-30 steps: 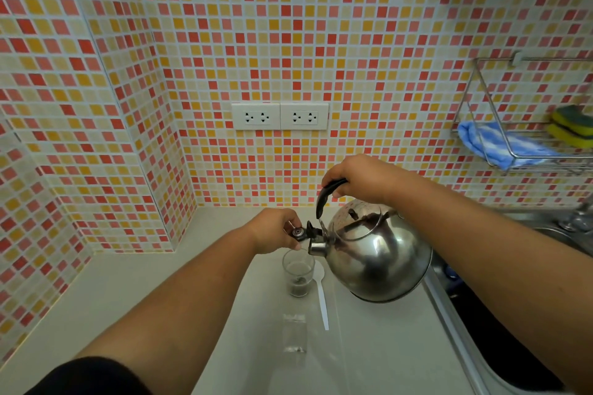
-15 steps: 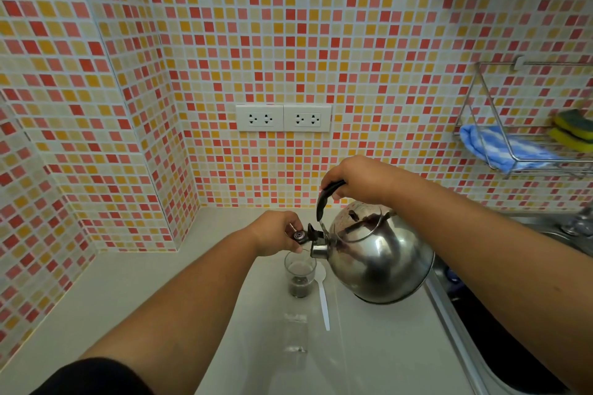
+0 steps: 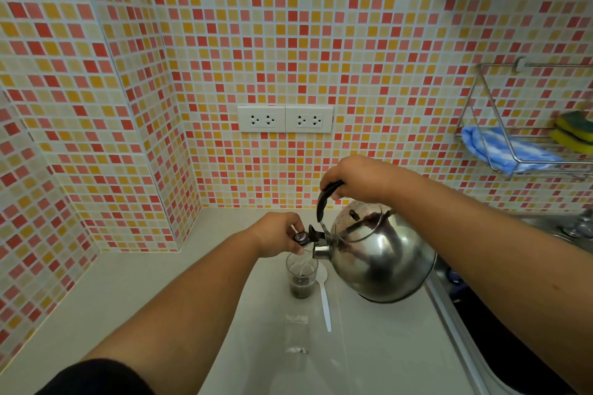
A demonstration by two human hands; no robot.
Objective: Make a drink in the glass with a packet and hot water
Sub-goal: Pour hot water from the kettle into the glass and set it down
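Observation:
A small clear glass [image 3: 301, 277] stands on the pale counter [image 3: 369, 353] with dark liquid in its lower part. Above it a steel kettle [image 3: 382, 263] is tipped to the left, its spout right over the rim, and a thin stream of water falls into the glass. My right hand [image 3: 356, 178] grips the kettle's black handle. My left hand [image 3: 277, 234] pinches the black spout cap, holding it open. A white plastic spoon [image 3: 324, 301] lies flat on the counter just right of the glass.
A clear empty packet [image 3: 296, 333] lies on the counter in front of the glass. The sink [image 3: 500, 340] is at the right, with a tap [image 3: 580, 224] behind it. A wire rack [image 3: 526, 125] on the tiled wall holds a blue cloth and sponges. Two sockets [image 3: 285, 119] sit above.
Both hands and the kettle hold nearly the same pose. The dark liquid in the glass has risen a little.

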